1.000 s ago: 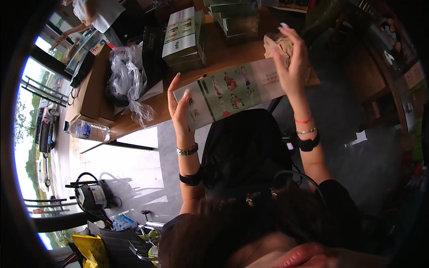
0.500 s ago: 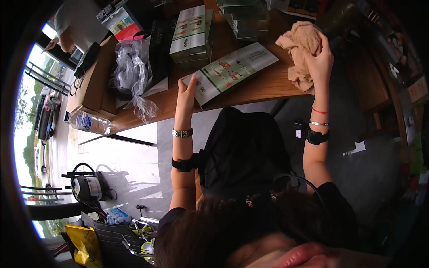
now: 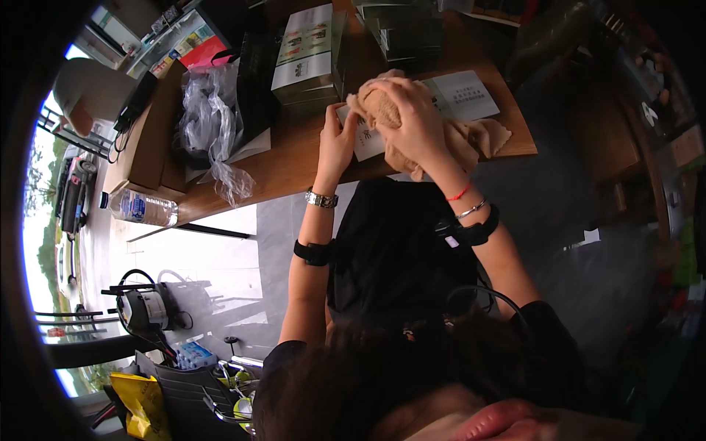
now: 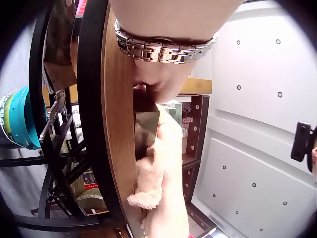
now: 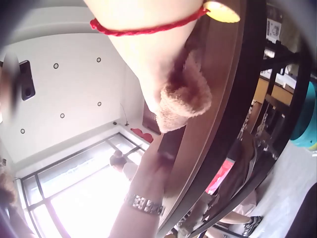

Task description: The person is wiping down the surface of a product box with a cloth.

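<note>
A tan cloth (image 3: 381, 106) is bunched under my right hand (image 3: 418, 126), whose fingers curl over it on top of a long printed box (image 3: 468, 94). Part of the cloth trails to the right across the box's near edge. My left hand (image 3: 337, 151) grips the left end of this box, with the thumb near the cloth. The box lies flat on the wooden table, its middle hidden by the cloth and hand. In the right wrist view the cloth (image 5: 185, 94) bulges out from below the palm.
Behind stand a stack of similar printed boxes (image 3: 303, 55) and more dark-sided boxes (image 3: 401, 33). To the left are a clear plastic bag (image 3: 209, 110), a cardboard box (image 3: 147, 158) and a water bottle (image 3: 143, 207). The wooden table (image 3: 518, 121) ends just right of the box.
The printed box has come down from both hands onto the table. My right hand let go of it, picked up the cloth at the right and brought it left onto the box.
</note>
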`<state>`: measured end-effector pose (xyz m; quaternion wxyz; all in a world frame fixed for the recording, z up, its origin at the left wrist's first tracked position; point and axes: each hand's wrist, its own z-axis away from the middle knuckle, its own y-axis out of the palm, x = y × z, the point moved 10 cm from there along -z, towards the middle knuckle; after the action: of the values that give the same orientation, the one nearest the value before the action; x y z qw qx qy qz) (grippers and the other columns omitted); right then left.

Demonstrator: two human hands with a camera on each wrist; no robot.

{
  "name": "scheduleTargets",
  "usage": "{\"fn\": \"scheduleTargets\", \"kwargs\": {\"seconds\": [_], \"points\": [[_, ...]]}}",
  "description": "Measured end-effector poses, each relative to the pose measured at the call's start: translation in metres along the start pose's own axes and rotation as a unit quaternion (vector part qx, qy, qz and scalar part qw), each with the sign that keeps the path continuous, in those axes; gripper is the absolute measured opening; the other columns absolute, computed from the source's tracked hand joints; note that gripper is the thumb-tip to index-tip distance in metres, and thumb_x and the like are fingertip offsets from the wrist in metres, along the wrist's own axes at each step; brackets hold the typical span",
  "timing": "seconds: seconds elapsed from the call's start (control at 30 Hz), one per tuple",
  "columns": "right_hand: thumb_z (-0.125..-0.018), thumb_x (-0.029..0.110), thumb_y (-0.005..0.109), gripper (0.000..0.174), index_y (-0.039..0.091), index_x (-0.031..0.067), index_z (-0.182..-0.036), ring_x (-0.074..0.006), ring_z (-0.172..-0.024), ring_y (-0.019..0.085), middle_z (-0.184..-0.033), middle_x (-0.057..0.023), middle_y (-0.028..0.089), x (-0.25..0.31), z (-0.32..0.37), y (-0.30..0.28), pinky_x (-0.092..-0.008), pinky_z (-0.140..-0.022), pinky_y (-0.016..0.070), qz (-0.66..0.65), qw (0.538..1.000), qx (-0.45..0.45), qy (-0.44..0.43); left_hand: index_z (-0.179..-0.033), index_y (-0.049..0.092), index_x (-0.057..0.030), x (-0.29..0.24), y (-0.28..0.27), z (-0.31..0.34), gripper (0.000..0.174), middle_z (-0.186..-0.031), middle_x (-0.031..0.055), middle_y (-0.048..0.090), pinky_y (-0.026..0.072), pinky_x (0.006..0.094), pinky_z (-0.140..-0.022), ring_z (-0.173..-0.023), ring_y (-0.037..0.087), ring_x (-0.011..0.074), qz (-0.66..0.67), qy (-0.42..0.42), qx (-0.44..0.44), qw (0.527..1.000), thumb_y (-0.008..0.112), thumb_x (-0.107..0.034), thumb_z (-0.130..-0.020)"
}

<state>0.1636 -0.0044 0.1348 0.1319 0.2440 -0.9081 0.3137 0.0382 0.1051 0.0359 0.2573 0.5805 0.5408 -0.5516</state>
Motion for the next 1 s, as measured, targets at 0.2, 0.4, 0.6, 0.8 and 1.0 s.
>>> {"fn": "scheduleTargets", "kwargs": {"seconds": [0.2,0.4,0.6,0.8,1.0], "points": [[-0.073,0.01,0.073,0.056,0.053,0.016,-0.124,-0.0369,-0.113,0.056,-0.121,-0.0136,0.057,-0.117,0.007,-0.077,-0.0447,-0.094,0.0485,0.104,0.987,-0.089,0.088,-0.113,0.053,-0.0023,-0.002,0.0,0.001,0.036,-0.068,0.0055,0.055,0.0424,0.0306,-0.06,-0.063,0.05,0.0122,0.015,0.05,-0.013,0.999,0.057,-0.036,-0.1],[-0.074,0.014,0.073,0.064,0.046,0.0132,-0.132,-0.0369,-0.115,0.056,-0.124,-0.0149,0.058,-0.165,0.016,-0.093,-0.0441,-0.095,0.0477,0.165,0.954,-0.145,0.205,-0.117,0.05,-0.0025,-0.018,0.007,0.007,0.039,-0.074,0.0148,0.062,0.0466,0.0386,-0.064,-0.067,0.061,0.0273,-0.039,0.05,-0.009,0.998,0.05,-0.039,-0.102],[-0.077,0.025,0.072,0.049,0.06,0.0112,-0.122,-0.0347,-0.103,0.062,-0.108,-0.0122,0.065,-0.001,-0.01,0.015,-0.043,-0.095,0.0468,-0.062,0.997,-0.035,-0.011,-0.124,0.043,-0.0027,-0.023,0.018,0.006,0.035,-0.088,0.0271,0.067,0.0497,0.0492,-0.067,-0.084,0.064,0.0476,-0.145,0.064,-0.002,0.987,0.043,-0.03,-0.103],[-0.076,0.017,0.076,0.047,0.062,0.0098,-0.12,-0.0287,-0.102,0.064,-0.112,-0.0086,0.067,0.011,-0.011,-0.001,-0.0379,-0.091,0.0503,-0.061,0.991,-0.1,-0.067,-0.128,0.045,-0.0037,-0.032,0.004,0.009,0.032,-0.085,0.0146,0.067,0.0497,0.034,-0.068,-0.076,0.066,0.0234,0.087,0.185,-0.027,0.979,0.052,-0.019,-0.101],[-0.075,0.007,0.073,0.044,0.062,0.0067,-0.117,-0.0293,-0.102,0.065,-0.111,-0.0128,0.067,-0.075,0.004,-0.113,-0.0372,-0.089,0.0513,0.038,0.952,-0.303,0.003,-0.136,0.046,-0.0046,-0.081,0.009,0.03,0.037,-0.118,0.0063,0.061,0.0438,0.0206,-0.074,-0.085,0.052,0.005,0.111,0.197,0.023,0.974,0.054,-0.01,-0.1]]}}
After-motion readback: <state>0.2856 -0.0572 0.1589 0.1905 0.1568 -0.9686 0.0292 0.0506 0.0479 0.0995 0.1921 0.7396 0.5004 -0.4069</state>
